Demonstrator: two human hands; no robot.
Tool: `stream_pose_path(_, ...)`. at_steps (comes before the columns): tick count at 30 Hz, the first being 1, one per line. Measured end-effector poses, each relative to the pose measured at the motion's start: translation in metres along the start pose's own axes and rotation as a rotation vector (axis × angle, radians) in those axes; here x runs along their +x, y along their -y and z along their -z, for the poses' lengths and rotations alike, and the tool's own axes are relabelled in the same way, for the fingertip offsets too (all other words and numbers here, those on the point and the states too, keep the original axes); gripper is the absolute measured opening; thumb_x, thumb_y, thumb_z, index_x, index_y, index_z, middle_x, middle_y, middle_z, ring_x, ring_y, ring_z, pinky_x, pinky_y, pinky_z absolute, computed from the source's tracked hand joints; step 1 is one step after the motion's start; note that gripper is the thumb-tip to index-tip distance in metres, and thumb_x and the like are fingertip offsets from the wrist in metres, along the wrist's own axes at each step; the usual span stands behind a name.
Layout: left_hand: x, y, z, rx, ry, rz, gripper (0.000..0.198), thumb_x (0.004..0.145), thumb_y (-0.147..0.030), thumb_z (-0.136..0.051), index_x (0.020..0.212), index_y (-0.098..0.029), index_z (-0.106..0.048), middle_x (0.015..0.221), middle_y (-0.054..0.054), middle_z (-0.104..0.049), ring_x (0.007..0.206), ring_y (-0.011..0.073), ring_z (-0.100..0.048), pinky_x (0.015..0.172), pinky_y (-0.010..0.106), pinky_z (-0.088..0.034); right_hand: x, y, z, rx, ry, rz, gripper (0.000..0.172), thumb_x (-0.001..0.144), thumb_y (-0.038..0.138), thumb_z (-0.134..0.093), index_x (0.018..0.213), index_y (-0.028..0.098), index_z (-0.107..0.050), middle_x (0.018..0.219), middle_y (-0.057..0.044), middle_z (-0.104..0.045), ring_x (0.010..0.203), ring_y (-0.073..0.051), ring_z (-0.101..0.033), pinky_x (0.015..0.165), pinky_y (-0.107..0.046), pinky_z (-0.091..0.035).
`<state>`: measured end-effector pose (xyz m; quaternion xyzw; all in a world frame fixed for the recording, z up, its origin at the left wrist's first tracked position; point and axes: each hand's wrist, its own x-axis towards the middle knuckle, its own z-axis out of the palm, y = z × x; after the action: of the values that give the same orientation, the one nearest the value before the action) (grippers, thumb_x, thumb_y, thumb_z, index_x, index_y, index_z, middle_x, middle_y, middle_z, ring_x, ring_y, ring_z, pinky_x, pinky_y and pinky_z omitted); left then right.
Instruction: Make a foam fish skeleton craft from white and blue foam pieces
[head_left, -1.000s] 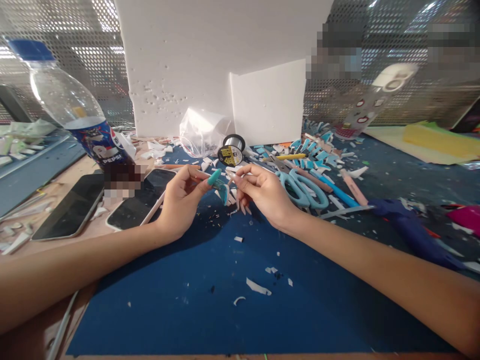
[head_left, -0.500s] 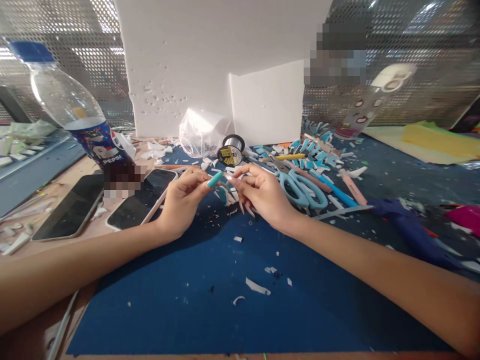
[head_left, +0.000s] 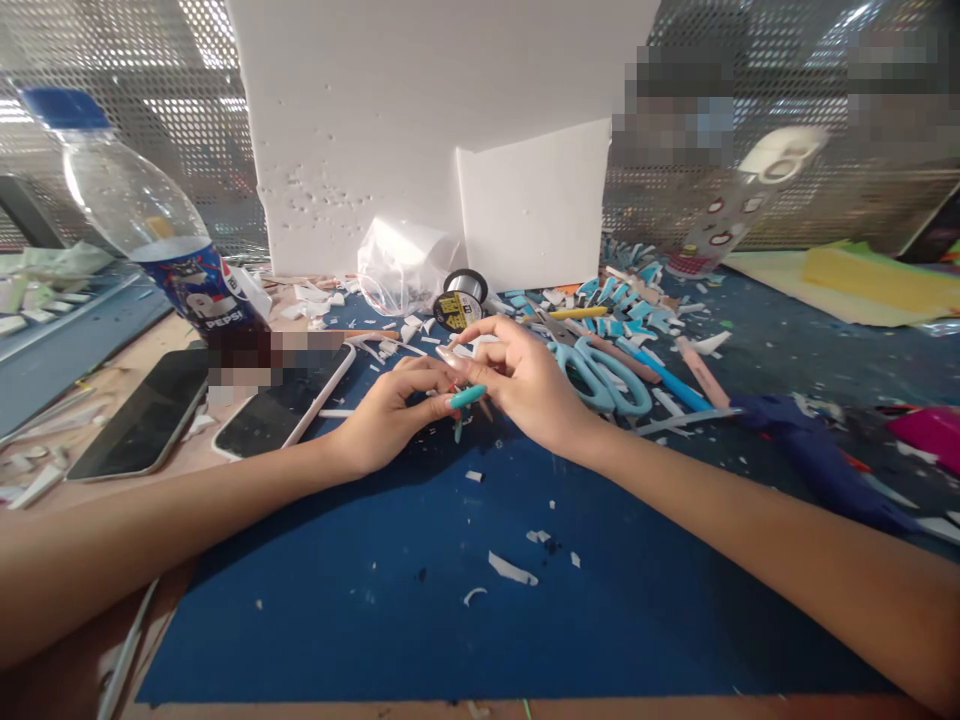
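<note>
My left hand [head_left: 386, 415] and my right hand [head_left: 525, 385] meet over the blue cutting mat [head_left: 450, 600]. Both are closed in a pinch around a small teal and white piece [head_left: 459, 425], which their fingers mostly hide. My left thumb carries a long teal nail [head_left: 469, 396]. Just behind the hands lies a spool of clear thread [head_left: 460, 300]. Light blue scissors [head_left: 604, 378] rest right of my right hand.
Two phones [head_left: 285, 400] and a Pepsi bottle [head_left: 157, 240] lie to the left. White foam blocks [head_left: 420, 130] and a plastic bag [head_left: 401, 265] stand behind. Blue and white scraps [head_left: 622, 295], pens [head_left: 667, 375] and a dark blue tool [head_left: 825, 455] litter the right.
Both hands have dropped lower toward the mat and drawn closer together. The left hand has turned palm down, and the small teal piece is now more hidden between the fingers.
</note>
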<state>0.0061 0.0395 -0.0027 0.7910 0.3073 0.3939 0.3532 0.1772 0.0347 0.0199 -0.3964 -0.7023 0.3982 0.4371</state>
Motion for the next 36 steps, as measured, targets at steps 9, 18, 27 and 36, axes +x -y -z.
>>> stream_pose_path(9, -0.0015, -0.0026, -0.0005, -0.151, 0.072, 0.059, 0.027, 0.081, -0.039, -0.058, 0.068, -0.017, -0.065, 0.067, 0.003, -0.062, 0.067, 0.0138, -0.054, 0.064, 0.026, -0.045, -0.0055, 0.0093, -0.0024, -0.054, 0.099, 0.044, 0.018, 0.087, 0.035, -0.053, 0.096, 0.019, -0.05, 0.054, 0.006, -0.051, 0.045, -0.009, -0.045, 0.047, -0.024, -0.033)
stream_pose_path(18, -0.001, -0.0033, 0.001, -0.147, 0.027, 0.063, 0.028, 0.081, -0.039, -0.059, 0.065, -0.016, -0.063, 0.07, 0.003, -0.061, 0.068, 0.0137, -0.055, 0.068, 0.027, -0.046, -0.0041, 0.0074, -0.0015, -0.068, 0.033, 0.094, 0.014, 0.087, 0.032, -0.053, 0.093, 0.019, -0.05, 0.051, 0.008, -0.042, 0.044, -0.008, -0.04, 0.046, -0.024, -0.032)
stream_pose_path(27, -0.0031, -0.0029, 0.0005, -0.196, 0.036, 0.078, 0.015, 0.078, -0.032, -0.064, 0.075, -0.02, -0.072, 0.078, 0.004, -0.069, 0.075, 0.0154, -0.061, 0.07, 0.028, -0.05, -0.0054, 0.0088, -0.0011, 0.018, 0.109, 0.078, 0.017, 0.083, 0.031, -0.059, 0.091, 0.019, -0.052, 0.051, 0.008, -0.043, 0.046, -0.008, -0.045, 0.047, -0.024, -0.037)
stream_pose_path(36, -0.0022, -0.0061, 0.0033, -0.187, 0.057, 0.054, 0.02, 0.08, -0.033, -0.061, 0.07, -0.018, -0.07, 0.074, 0.005, -0.067, 0.074, 0.0159, -0.06, 0.072, 0.03, -0.048, -0.0028, 0.0082, -0.0006, 0.141, 0.099, 0.002, 0.02, 0.09, 0.039, -0.046, 0.088, 0.02, -0.053, 0.058, 0.006, -0.049, 0.044, -0.006, -0.049, 0.04, -0.019, -0.036)
